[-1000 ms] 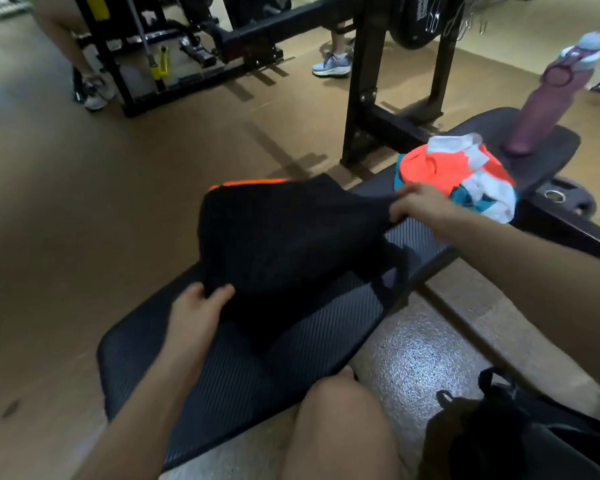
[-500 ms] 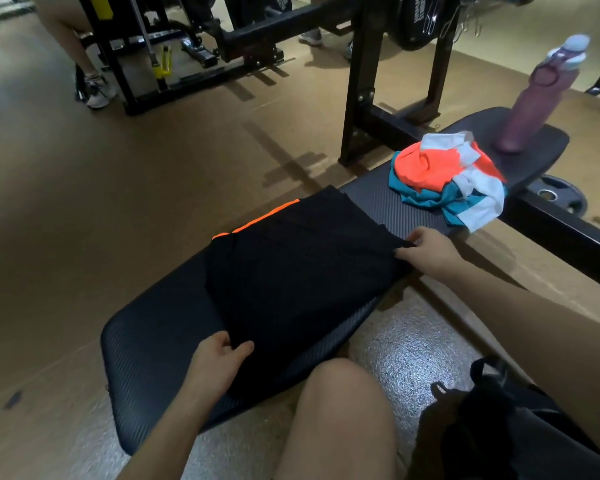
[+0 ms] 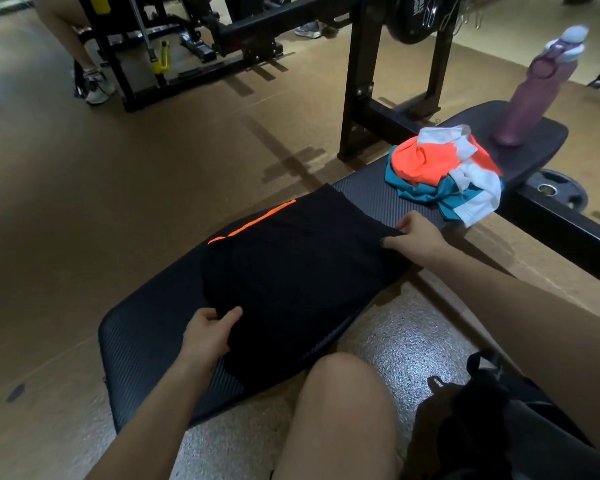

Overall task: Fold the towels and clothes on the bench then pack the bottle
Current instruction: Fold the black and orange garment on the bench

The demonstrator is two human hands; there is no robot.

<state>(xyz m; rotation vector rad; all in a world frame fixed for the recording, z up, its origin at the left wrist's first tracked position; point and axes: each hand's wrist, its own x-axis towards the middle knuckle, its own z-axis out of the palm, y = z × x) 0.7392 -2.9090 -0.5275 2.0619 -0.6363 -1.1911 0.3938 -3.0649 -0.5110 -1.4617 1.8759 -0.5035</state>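
on the bench (image 3: 146,337) a black garment (image 3: 298,271) lies spread flat, likely so its edges line up for a fold. the left hand (image 3: 207,336) pinches its near edge and the right hand (image 3: 418,235) grasps the far corner. the bottle (image 3: 534,88) stands at the bench's far end, beyond a crumpled pile of clothes (image 3: 444,174).

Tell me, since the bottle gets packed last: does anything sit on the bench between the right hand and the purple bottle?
Yes. The crumpled orange, teal and white clothes lie on the bench between the right hand and the purple bottle.
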